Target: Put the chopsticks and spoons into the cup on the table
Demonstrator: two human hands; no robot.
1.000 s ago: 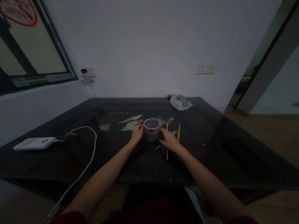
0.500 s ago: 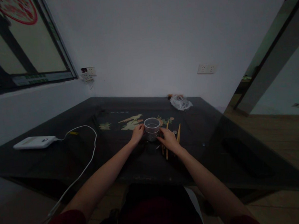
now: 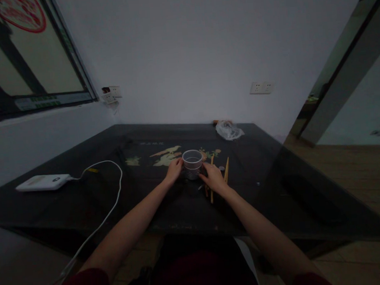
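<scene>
A clear plastic cup (image 3: 193, 163) with a pale rim stands upright at the middle of the dark table, its mouth facing up. My left hand (image 3: 174, 169) grips its left side with the fingers closed against the wall. On the opposite side my right hand (image 3: 213, 176) holds the cup, thumb and fingers pressed to it. Several wooden chopsticks (image 3: 226, 170) lie beside and partly under my right hand, which hides their middles. A small round object (image 3: 222, 168) sits among them, too dim to name.
A white power bank (image 3: 43, 182) with a white cable (image 3: 119, 182) lies on the left of the dark table (image 3: 169, 213). At the back right is a crumpled clear plastic bag (image 3: 228, 130). A long dark object (image 3: 311, 199) rests near the right edge.
</scene>
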